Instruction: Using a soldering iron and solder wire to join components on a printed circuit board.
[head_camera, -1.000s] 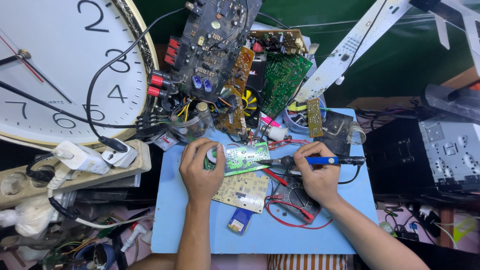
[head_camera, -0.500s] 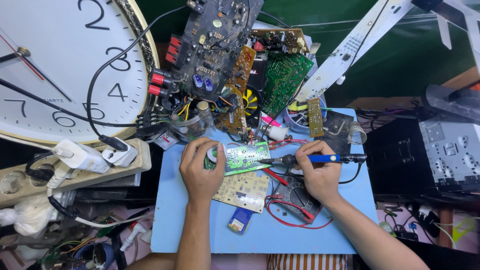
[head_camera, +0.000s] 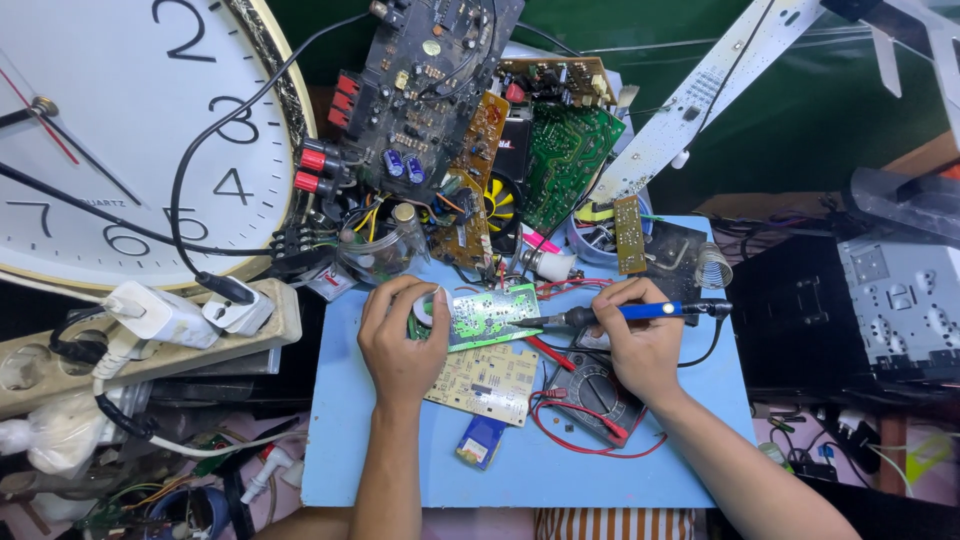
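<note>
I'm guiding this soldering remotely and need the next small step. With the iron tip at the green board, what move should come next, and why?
Probably ease the soldering iron tip down onto the joint. The right hand holds it level with its tip at the green circuit board's right edge; contact can't be judged from this view. The left hand steadies the board.

Large wall clock (head_camera: 110, 140) at left; power strip (head_camera: 150, 340) below it; black circuit board (head_camera: 430, 80) upright behind; multimeter (head_camera: 595, 395) on blue mat (head_camera: 400, 460).

Both forearms reach forward, the left hand (head_camera: 400, 340) curled in a grip, the right hand (head_camera: 640, 345) likewise closed.
</note>
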